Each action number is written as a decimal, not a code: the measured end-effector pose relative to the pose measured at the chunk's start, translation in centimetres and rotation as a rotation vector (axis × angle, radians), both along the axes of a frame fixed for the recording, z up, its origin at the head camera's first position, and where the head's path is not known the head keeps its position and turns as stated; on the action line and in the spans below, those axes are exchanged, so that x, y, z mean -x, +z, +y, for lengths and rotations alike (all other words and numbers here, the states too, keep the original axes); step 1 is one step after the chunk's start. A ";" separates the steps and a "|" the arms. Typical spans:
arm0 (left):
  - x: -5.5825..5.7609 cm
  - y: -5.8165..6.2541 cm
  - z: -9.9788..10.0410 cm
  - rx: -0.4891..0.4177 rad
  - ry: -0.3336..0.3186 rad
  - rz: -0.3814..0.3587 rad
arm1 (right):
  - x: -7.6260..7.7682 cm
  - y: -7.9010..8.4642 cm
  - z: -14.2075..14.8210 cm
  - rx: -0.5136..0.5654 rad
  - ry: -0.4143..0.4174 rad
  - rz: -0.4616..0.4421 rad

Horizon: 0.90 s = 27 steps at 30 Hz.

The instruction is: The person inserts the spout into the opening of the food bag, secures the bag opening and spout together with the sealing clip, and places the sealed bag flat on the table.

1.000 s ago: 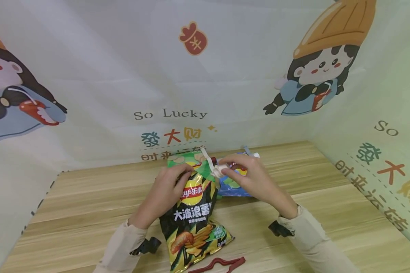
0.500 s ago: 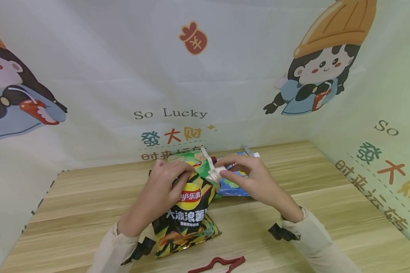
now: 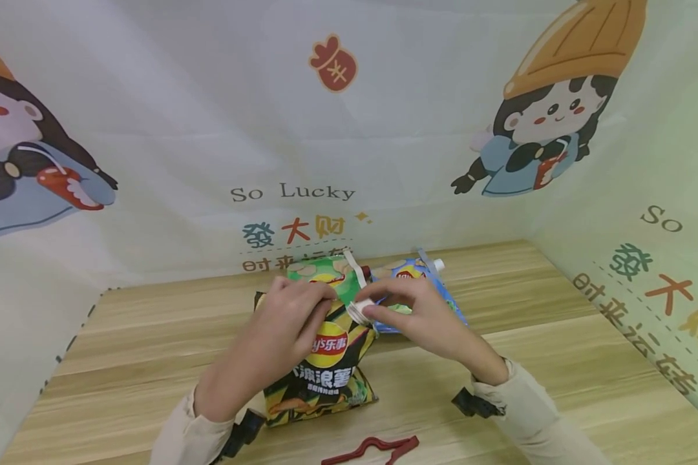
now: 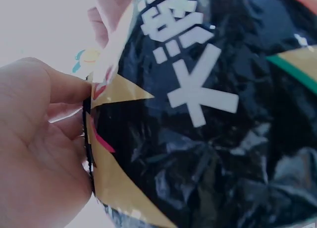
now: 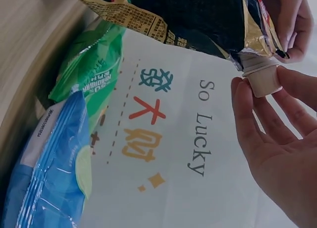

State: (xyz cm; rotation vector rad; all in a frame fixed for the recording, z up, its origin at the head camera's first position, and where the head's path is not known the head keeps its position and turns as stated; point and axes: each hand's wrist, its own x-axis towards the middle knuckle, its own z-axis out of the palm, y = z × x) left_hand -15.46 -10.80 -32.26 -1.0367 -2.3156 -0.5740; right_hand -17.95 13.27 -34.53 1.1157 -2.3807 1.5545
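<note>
My left hand (image 3: 276,329) grips the top edge of a black Lay's chip bag (image 3: 326,381), thumb and fingers on either side of the film in the left wrist view. The bag hangs over the wooden table, its printed front toward me. My right hand (image 3: 430,320) pinches a white ridged cap-like spout piece (image 5: 263,80) between thumb and fingers. That piece sits right at the bag's upper right corner, against the gold film. Both hands are close together at the bag's top, and the left fingertips are partly hidden behind the film in the right wrist view.
Behind the black bag are a green chip bag (image 3: 320,268) with a white strip (image 3: 355,265) at its edge, and a blue chip bag (image 3: 448,297) with a grey strip and white cap (image 3: 439,265). A dark red clip bar (image 3: 384,444) lies near the front.
The black bag's lower end has come up and away from the front edge. My right hand has come slightly nearer me, bringing the white spout piece to the bag's corner.
</note>
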 end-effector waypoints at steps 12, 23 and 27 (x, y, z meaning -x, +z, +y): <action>-0.1 -0.9 0.5 0.156 0.140 -0.084 | 0.1 -0.7 -0.9 -0.016 0.020 0.007; 0.2 -1.2 0.7 0.179 0.160 -0.076 | -0.1 -1.0 -1.1 0.017 0.045 -0.033; 0.2 -1.2 0.7 0.191 0.168 -0.073 | -0.2 -1.1 -1.0 0.029 0.038 -0.049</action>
